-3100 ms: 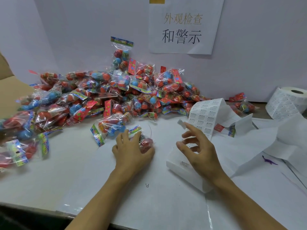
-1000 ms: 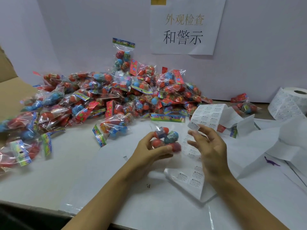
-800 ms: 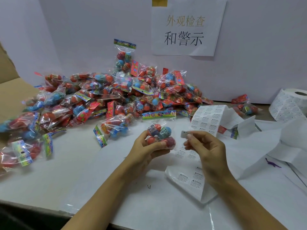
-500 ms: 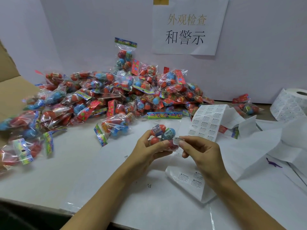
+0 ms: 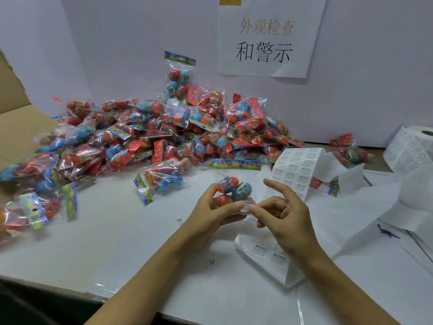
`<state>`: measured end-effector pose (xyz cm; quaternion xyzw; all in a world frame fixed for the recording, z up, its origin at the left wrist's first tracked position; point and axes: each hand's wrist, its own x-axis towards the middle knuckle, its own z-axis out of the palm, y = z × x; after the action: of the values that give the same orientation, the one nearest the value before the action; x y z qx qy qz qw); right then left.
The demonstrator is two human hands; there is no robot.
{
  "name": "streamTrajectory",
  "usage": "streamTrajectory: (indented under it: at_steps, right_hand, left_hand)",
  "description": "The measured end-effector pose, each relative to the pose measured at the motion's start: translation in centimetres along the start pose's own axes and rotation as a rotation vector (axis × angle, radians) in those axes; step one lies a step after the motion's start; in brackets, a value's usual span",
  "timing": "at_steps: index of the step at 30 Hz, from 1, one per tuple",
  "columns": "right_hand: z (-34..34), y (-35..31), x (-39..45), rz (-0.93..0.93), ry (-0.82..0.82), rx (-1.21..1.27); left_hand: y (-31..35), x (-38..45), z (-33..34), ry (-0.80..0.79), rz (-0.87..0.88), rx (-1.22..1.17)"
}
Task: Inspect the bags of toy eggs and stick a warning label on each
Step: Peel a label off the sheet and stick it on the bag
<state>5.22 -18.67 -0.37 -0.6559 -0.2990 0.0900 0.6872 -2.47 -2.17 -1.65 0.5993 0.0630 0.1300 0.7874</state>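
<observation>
My left hand (image 5: 208, 213) grips a clear bag of red and blue toy eggs (image 5: 234, 187) a little above the white table, its colourful header card (image 5: 234, 164) hanging at the far side. A small white warning label (image 5: 248, 205) sits on the lower front of the bag. My right hand (image 5: 287, 218) presses its thumb tip on that label; its index finger is lifted and the other fingers are loosely bent. A strip of warning labels (image 5: 294, 171) arches up just behind my right hand.
A big pile of egg bags (image 5: 164, 127) fills the back left, more bags (image 5: 35, 207) lie by an open cardboard box (image 5: 14, 127). A label roll (image 5: 412, 148) stands far right, loose backing paper (image 5: 267, 254) lies under my right wrist, and a purple toy (image 5: 385, 232) beside it.
My left hand lifted the bag off the table. My right hand carried a peeled label to it, and now the index finger has come off, leaving the thumb pressing the label on.
</observation>
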Motion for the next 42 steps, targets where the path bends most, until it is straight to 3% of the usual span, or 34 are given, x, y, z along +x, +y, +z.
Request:
streamTrajectory:
  at_steps: [15, 24, 34, 42]
  right_hand:
    - [0.1, 0.7, 0.0, -0.057, 0.034, -0.027]
    - [0.3, 1.7, 0.0, -0.256, 0.134, -0.312]
    - [0.2, 2.2, 0.3, -0.056, 0.133, -0.230]
    - [0.5, 1.9, 0.2, -0.020, 0.072, -0.208]
  left_hand:
    - [-0.2, -0.1, 0.0, 0.018, 0.064, 0.093]
    - [-0.4, -0.2, 0.2, 0.030, 0.075, 0.131]
    - [-0.3, 0.1, 0.3, 0.027, 0.006, -0.076]
    - [-0.6, 0.0, 0.4, 0.023, -0.007, -0.004]
